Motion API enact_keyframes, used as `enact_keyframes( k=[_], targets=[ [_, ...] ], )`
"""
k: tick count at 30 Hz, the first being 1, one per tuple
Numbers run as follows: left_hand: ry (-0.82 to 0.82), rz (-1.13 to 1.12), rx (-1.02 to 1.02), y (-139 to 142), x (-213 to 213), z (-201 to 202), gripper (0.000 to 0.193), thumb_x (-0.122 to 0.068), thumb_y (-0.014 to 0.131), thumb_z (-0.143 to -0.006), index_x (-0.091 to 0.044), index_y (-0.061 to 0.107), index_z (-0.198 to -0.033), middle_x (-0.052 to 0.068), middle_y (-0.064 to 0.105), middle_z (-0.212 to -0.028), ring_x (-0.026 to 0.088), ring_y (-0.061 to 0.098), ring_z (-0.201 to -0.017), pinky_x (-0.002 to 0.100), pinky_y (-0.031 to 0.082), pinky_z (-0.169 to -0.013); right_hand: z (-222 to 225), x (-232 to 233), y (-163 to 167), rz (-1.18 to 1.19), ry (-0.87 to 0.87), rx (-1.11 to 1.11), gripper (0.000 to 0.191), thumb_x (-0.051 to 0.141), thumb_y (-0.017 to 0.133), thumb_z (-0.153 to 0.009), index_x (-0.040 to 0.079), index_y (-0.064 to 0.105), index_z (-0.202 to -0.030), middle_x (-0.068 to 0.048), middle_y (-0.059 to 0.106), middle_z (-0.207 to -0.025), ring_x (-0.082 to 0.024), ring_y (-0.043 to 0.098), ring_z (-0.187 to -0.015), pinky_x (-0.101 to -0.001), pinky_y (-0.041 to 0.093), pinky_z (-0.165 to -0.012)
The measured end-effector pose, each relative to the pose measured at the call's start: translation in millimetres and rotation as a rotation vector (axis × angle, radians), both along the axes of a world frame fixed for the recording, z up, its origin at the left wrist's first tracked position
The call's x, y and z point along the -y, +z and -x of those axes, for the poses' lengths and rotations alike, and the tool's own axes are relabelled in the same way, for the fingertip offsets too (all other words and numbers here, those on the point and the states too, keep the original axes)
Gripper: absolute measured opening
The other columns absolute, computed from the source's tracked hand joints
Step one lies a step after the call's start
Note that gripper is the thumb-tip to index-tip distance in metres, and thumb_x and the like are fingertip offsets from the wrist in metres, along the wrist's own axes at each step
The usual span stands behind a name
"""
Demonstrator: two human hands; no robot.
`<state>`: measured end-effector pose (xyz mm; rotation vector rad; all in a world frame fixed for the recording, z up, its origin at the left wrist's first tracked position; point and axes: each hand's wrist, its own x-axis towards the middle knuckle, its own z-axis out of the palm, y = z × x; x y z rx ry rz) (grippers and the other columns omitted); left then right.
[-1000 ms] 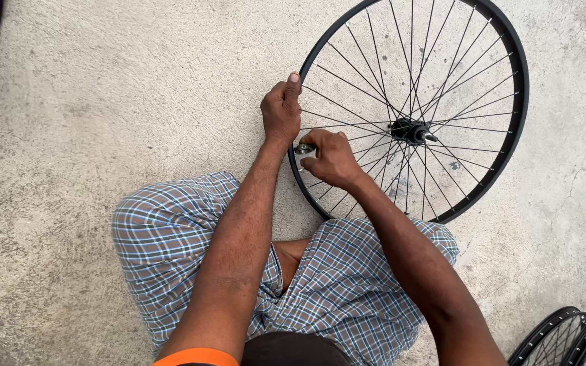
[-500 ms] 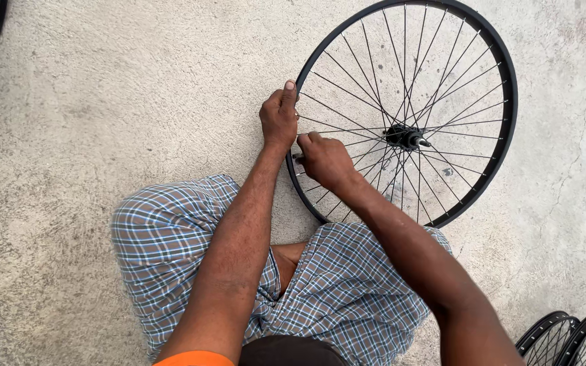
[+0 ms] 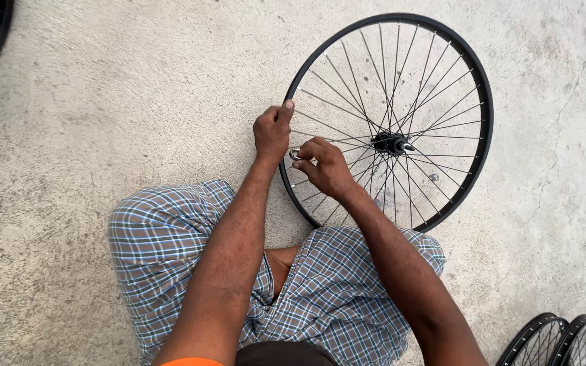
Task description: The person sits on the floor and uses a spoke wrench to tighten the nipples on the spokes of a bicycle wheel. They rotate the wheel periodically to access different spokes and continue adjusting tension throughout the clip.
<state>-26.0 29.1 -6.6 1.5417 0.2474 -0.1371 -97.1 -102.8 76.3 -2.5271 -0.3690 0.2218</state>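
With the bicycle wheel [image 3: 389,122] flat on the concrete floor [image 3: 103,122], its rim gripped by the left hand [image 3: 272,132] and a small metal tool [image 3: 295,154] pinched in the right hand [image 3: 323,166] (fingers closed), a slip off the spoke nipple could round it.

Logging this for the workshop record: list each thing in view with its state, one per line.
Bicycle wheel: bare rim, no tyre, lying flat on the concrete.
Hub: in place at the centre, spokes attached.
Left hand: gripping the rim.
Right hand: fingers pinched on a small metal tool at the rim.
Two wheels: at the lower right corner.
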Motion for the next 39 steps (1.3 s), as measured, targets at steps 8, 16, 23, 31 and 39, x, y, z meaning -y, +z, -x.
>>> enact_keyframes(
  k=[8, 16, 23, 31, 39],
  targets=[
    [-0.051, -0.220, -0.043, 1, -5, 22, 0.075, -0.073, 0.050, -0.097, -0.004, 0.066, -0.073, 0.006, 0.058, -0.058, 0.016, 0.058, -0.055, 0.037, 0.044, -0.052, 37, 13, -13, 0.055, 0.171, 0.445, 0.012, 0.002, 0.074, -0.090, 0.001, 0.067, -0.099, -0.014, 0.069, -0.106, -0.031, 0.068, -0.097, -0.0406, 0.056, -0.086],
    [-0.014, -0.061, -0.033, 2, 9, 1, 0.065, -0.069, 0.055, -0.094, -0.008, 0.066, -0.075, 0.002, 0.056, -0.056, 0.012, 0.056, -0.052, 0.032, 0.044, -0.047, 24, 15, -22, 0.312, 0.114, 0.517, 0.015, 0.010, 0.067, -0.088, 0.008, 0.068, -0.103, -0.008, 0.073, -0.106, -0.024, 0.071, -0.095, -0.0491, 0.054, -0.090],
    [0.027, 0.022, 0.041, -4, 17, -12, 0.063, -0.064, 0.060, -0.097, -0.007, 0.061, -0.071, 0.001, 0.054, -0.057, 0.009, 0.058, -0.054, 0.030, 0.050, -0.049, 1, 10, -18, 0.050, 0.062, -0.035, 0.020, 0.013, 0.065, -0.099, 0.006, 0.071, -0.117, -0.010, 0.072, -0.088, -0.027, 0.069, -0.078, -0.0437, 0.055, -0.078],
    [0.032, 0.031, 0.043, -11, 15, -11, 0.059, -0.064, 0.061, -0.096, -0.009, 0.064, -0.074, -0.001, 0.053, -0.058, 0.007, 0.054, -0.051, 0.028, 0.044, -0.044, 11, 14, -18, -0.042, 0.190, 0.248, 0.019, 0.023, 0.071, -0.093, 0.007, 0.068, -0.102, -0.011, 0.073, -0.097, -0.025, 0.071, -0.083, -0.0385, 0.055, -0.075],
    [0.032, -0.004, 0.052, -14, 15, -13, 0.060, -0.064, 0.060, -0.096, -0.009, 0.065, -0.073, -0.001, 0.053, -0.054, 0.008, 0.052, -0.050, 0.030, 0.042, -0.045, -21, -13, -22, 0.553, 0.073, -0.269, 0.013, 0.011, 0.068, -0.091, 0.008, 0.069, -0.105, -0.013, 0.074, -0.080, -0.028, 0.070, -0.073, -0.0450, 0.052, -0.077]
  ],
)
